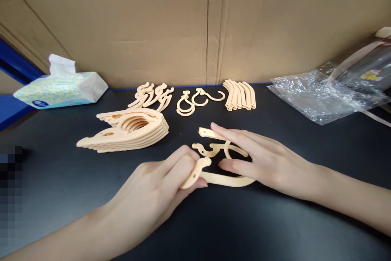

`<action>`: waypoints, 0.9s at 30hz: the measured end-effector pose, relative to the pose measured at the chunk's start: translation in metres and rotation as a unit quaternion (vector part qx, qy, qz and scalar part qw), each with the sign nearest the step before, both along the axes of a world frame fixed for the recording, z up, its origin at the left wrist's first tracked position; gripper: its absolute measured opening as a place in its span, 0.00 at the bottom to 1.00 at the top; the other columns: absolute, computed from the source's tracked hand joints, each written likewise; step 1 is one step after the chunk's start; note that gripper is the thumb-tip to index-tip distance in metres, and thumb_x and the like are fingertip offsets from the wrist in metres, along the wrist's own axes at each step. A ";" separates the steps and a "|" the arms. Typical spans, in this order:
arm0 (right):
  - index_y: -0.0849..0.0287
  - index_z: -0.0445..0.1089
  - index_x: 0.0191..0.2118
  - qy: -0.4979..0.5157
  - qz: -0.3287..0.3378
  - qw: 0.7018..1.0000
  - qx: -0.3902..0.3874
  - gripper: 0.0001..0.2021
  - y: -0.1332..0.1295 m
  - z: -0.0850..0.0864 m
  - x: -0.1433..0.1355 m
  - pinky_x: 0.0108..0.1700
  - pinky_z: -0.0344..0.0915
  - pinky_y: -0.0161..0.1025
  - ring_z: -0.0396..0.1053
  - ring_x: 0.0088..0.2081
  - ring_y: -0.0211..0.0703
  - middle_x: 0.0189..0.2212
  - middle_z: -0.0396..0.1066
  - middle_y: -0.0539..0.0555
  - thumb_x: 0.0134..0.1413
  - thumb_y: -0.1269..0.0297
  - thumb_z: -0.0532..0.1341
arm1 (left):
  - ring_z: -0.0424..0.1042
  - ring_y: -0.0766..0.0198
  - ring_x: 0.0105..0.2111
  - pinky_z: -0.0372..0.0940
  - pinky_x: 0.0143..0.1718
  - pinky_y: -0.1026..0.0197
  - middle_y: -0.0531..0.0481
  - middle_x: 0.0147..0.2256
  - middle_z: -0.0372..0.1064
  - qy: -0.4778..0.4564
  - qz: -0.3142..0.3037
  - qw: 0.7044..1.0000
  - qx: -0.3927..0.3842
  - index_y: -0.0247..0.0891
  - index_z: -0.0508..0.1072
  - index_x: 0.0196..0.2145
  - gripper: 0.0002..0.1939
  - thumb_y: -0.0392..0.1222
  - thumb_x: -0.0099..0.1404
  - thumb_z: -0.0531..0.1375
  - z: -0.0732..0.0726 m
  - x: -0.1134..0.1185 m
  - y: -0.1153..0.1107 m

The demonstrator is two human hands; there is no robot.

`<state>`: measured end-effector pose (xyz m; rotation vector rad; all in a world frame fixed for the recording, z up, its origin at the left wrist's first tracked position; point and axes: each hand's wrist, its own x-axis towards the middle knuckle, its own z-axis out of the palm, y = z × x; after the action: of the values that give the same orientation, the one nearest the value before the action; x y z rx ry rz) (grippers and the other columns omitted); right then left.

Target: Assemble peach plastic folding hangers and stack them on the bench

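My left hand (171, 177) is closed around a cream plastic folding-hanger piece (195, 173), with its notched, rounded end sticking out past the fingers. My right hand (259, 155) lies to the right with fingers apart; its index finger rests on a straight hanger arm (206, 132). Under and beside that hand are a notched hanger piece (205, 151), a hook (227, 150) partly hidden by the fingers, and a long curved arm (229, 179) on the table. The right ends of these pieces are covered by the right hand.
A stack of folded hangers (146, 137) stands at left. Behind lie notched pieces (152, 95), several hooks (186, 104) and a row of curved arms (240, 95). A tissue pack (61, 88) sits far left, a clear plastic bag (317, 94) far right, and cardboard (159, 20) walls the back.
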<state>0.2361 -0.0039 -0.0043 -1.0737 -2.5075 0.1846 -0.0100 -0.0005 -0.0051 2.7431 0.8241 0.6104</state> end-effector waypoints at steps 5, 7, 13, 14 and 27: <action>0.45 0.52 0.63 0.007 -0.003 0.999 -0.038 0.26 0.001 0.005 -0.001 0.49 0.67 0.36 0.68 0.53 0.40 0.60 0.61 0.47 0.61 0.66 0.54 | 0.60 0.71 0.22 0.56 0.21 0.68 0.53 0.34 0.61 0.002 0.006 1.000 0.004 0.39 0.57 0.36 0.06 0.39 0.73 0.46 0.001 0.000 -0.001; 0.44 0.47 0.65 0.018 -0.017 0.997 -0.070 0.29 0.001 0.007 -0.002 0.48 0.68 0.36 0.69 0.51 0.41 0.59 0.62 0.47 0.60 0.65 0.55 | 0.61 0.71 0.23 0.57 0.22 0.68 0.53 0.34 0.61 0.001 0.007 1.000 0.007 0.39 0.58 0.37 0.06 0.39 0.73 0.47 0.002 0.000 -0.001; 0.38 0.48 0.64 0.076 -0.070 0.979 -0.174 0.32 -0.003 0.010 -0.007 0.44 0.71 0.37 0.73 0.45 0.40 0.50 0.70 0.43 0.57 0.60 0.59 | 0.60 0.71 0.22 0.55 0.20 0.68 0.54 0.33 0.61 0.000 0.004 1.000 0.006 0.38 0.58 0.36 0.06 0.39 0.73 0.47 0.001 0.001 -0.001; 0.38 0.48 0.64 0.083 -0.067 0.978 -0.181 0.32 -0.004 0.010 -0.007 0.45 0.71 0.37 0.73 0.44 0.40 0.50 0.71 0.43 0.57 0.61 0.59 | 0.60 0.71 0.22 0.55 0.20 0.68 0.54 0.32 0.61 0.002 0.001 1.000 0.003 0.38 0.59 0.36 0.06 0.39 0.73 0.47 0.001 0.001 -0.001; 0.60 0.69 0.30 -0.016 0.132 0.991 0.022 0.09 -0.002 0.002 0.001 0.49 0.68 0.47 0.58 0.58 0.53 0.66 0.45 0.60 0.54 0.61 0.58 | 0.60 0.71 0.22 0.55 0.20 0.68 0.54 0.33 0.61 -0.006 0.014 1.000 0.015 0.38 0.59 0.37 0.07 0.40 0.73 0.46 0.002 0.000 -0.002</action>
<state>0.2374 -0.0061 -0.0024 -0.7294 -2.6629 0.1885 -0.0096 -0.0028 -0.0028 2.7556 0.8581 0.6494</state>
